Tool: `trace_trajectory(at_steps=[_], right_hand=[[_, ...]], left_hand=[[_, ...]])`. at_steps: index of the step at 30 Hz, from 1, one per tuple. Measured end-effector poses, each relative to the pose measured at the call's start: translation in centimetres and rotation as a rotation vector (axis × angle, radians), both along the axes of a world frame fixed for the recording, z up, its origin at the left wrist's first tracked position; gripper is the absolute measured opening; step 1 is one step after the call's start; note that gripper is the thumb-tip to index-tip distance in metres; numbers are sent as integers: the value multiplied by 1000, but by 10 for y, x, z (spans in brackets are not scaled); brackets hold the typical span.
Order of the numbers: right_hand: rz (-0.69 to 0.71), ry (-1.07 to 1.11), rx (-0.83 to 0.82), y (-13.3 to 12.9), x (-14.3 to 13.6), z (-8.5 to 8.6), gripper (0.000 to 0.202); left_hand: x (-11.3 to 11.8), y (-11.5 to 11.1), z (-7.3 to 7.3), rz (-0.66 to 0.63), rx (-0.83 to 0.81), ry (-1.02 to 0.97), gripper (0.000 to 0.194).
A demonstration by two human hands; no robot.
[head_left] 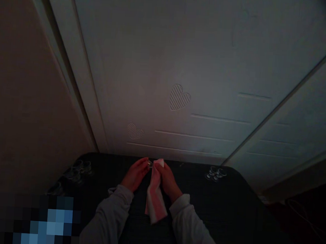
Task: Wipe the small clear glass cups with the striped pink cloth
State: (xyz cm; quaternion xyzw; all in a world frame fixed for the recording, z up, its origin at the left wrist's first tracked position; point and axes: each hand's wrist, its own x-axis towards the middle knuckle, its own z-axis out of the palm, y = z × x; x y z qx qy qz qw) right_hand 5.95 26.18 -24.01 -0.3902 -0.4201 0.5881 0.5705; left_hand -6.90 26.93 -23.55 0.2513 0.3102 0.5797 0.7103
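Note:
My left hand [136,174] is closed on a small clear glass [149,164], most of it hidden by the fingers and the cloth. In my right hand [170,180] a pink and white striped cloth [156,200] is pinched near its top. The cloth's upper end meets the glass between my two hands, and its lower end hangs down toward me. Both hands are over the far part of a dark table [201,216]. How far the cloth reaches into the glass cannot be made out in the dim light.
Two or so small stemmed glasses [216,173] stand at the table's far right. Several more glasses [78,171] are grouped at the far left. A pale panel with embossed hearts [180,97] rises behind the table. A blurred blocky patch covers the lower left.

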Motion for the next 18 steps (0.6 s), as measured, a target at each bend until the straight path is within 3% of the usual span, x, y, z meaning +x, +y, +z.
trace_trajectory(at_steps=[6, 18], right_hand=[[-27, -243, 130, -2, -3, 1, 21], [-100, -294, 165, 0, -5, -3, 20]], left_hand=[[0, 1, -3, 59, 37, 35, 22], [1, 1, -5, 54, 23, 87, 26]])
